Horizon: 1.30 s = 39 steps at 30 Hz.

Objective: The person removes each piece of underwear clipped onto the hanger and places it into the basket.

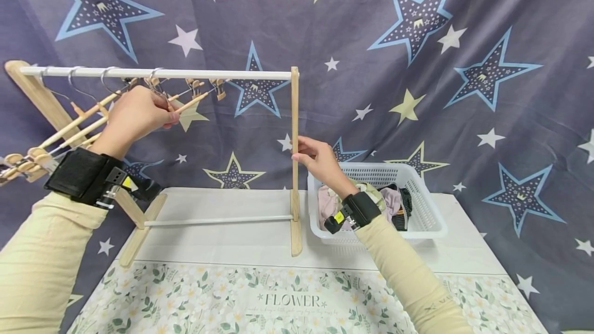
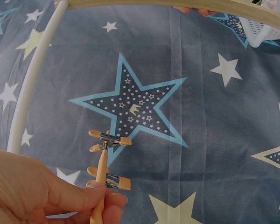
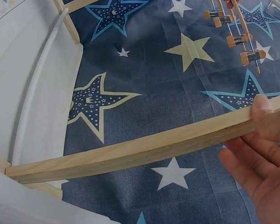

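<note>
In the head view my left hand (image 1: 139, 110) is up at the white rail (image 1: 241, 73) of a small wooden clothes rack. Its thumb and fingers pinch the bar of a wooden clip hanger (image 2: 101, 179), whose clips point to the right. Several more hangers (image 1: 83, 130) hang by metal hooks from the rail, partly behind the left hand and wrist. My right hand (image 1: 320, 161) grips the rack's right upright post (image 1: 294, 117) about midway up. In the right wrist view the thumb presses one side of that post, with the fingers (image 3: 254, 156) on the other side.
A white plastic basket (image 1: 427, 210) holding folded clothes (image 1: 392, 200) stands right of the rack. The rack's lower white bar (image 1: 218, 220) runs close over the white table. A floral mat (image 1: 209, 298) covers the front. A star-patterned curtain (image 1: 352, 40) hangs behind.
</note>
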Each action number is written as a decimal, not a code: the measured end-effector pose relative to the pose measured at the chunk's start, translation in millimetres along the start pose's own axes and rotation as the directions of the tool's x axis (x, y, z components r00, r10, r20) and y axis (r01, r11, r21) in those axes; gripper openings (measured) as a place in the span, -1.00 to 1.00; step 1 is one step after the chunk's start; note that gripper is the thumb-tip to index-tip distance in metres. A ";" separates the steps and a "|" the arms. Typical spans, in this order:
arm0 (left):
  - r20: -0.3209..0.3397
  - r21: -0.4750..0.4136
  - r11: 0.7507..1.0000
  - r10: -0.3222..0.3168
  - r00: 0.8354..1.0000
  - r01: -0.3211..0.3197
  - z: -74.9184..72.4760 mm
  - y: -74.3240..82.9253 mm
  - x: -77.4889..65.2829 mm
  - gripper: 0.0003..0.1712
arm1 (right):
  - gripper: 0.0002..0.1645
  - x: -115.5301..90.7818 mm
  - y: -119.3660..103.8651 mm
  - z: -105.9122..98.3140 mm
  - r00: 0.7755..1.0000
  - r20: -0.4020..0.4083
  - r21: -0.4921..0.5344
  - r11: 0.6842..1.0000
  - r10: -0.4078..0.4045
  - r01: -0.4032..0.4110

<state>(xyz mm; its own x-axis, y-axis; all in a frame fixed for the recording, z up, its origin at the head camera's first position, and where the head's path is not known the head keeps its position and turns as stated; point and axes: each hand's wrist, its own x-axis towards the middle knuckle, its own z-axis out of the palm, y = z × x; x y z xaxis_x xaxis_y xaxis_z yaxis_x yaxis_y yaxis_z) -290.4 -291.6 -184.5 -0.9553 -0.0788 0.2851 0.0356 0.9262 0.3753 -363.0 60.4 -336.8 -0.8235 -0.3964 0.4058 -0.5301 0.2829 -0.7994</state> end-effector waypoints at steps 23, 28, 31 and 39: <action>0.097 0.083 0.995 -0.055 0.994 0.047 -13.8 8.9 -13.4 -0.46 | -0.56 2.3 1.2 -0.6 1.000 0.012 0.018 1.000 -0.022 0.021; 0.082 0.164 0.981 -0.114 0.990 0.099 -22.7 18.3 -26.1 -0.31 | -0.55 4.6 -0.8 -3.2 0.999 0.041 0.002 1.000 -0.023 0.023; 0.049 0.202 0.974 -0.115 0.992 0.103 -25.2 25.3 -36.8 -0.27 | -0.55 5.1 -3.3 -6.3 0.997 0.070 -0.006 1.000 -0.026 0.027; -0.129 0.170 0.983 -0.046 0.991 0.068 -1.8 60.1 -76.3 -0.26 | -0.32 -9.7 -15.4 -24.5 0.997 0.076 -0.064 0.998 -0.011 0.016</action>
<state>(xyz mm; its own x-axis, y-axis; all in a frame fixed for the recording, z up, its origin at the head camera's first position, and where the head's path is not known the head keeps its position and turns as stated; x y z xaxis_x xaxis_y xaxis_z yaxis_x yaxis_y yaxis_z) -214.9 -230.7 -182.1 -0.9101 -0.1680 0.3789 -0.0793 0.9678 0.2387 -351.8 81.3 -317.6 -0.8000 -0.4648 0.3795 -0.5548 0.3320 -0.7628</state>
